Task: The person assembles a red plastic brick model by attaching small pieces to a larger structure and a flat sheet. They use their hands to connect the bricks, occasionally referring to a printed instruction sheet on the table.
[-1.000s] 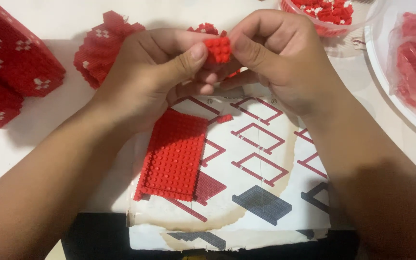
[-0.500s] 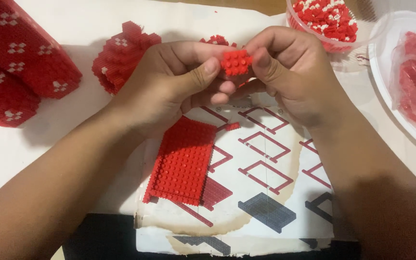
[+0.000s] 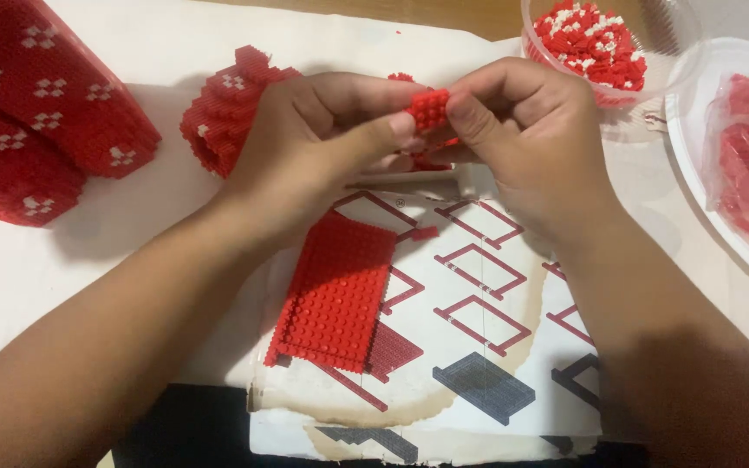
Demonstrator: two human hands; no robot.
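Over the instruction sheet: both hands meet.
Left hand: pinching the small red brick cluster.
Right hand: clamped on its other side.
Done: red studded plate, patterned sections.
Left: loose bricks in tub.

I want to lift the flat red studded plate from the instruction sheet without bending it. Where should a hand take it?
Grip the flat red studded plate by its two long edges, coming from above. It lies flat, studs up, on the instruction sheet, so nothing offers beneath; its long sides appear free. Both the left hand and right hand now pinch a small red block.
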